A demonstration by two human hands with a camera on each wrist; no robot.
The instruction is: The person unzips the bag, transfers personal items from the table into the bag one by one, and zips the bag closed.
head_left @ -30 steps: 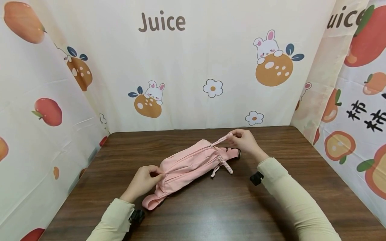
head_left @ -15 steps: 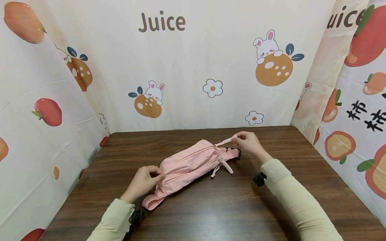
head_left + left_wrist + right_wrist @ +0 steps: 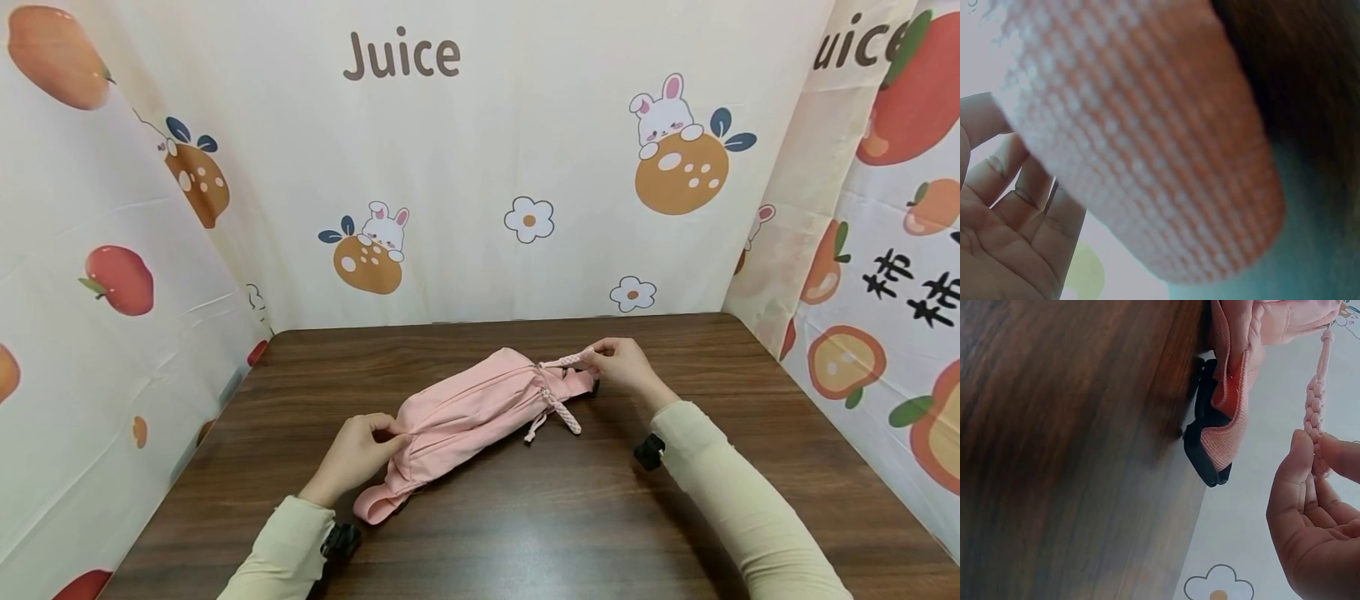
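A pink waist bag (image 3: pixel 465 408) lies slantwise on the brown table, its right end farther back. My left hand (image 3: pixel 356 454) pinches the fabric at its left end, just above a folded strap loop (image 3: pixel 375 502). Blurred pink webbing (image 3: pixel 1147 137) fills much of the left wrist view, partly covering that hand's fingers. Beyond the bag's right end, my right hand (image 3: pixel 622 364) pinches the tip of a braided zipper pull (image 3: pixel 1314 403) between thumb and finger. The cord runs taut from the upper zipper. A second braided pull (image 3: pixel 564 412) hangs loose below it.
Dark wood table (image 3: pixel 525 542) surrounds the bag. A black buckle (image 3: pixel 1207 450) sits on the strap at the bag's right end. Printed cloth walls (image 3: pixel 465 167) stand at the back and both sides. Each wrist carries a small black camera (image 3: pixel 341 540).
My right hand has moved right and slightly toward me, drawing the zipper pull and its slider toward the bag's right end. My left hand has stayed in place on the bag.
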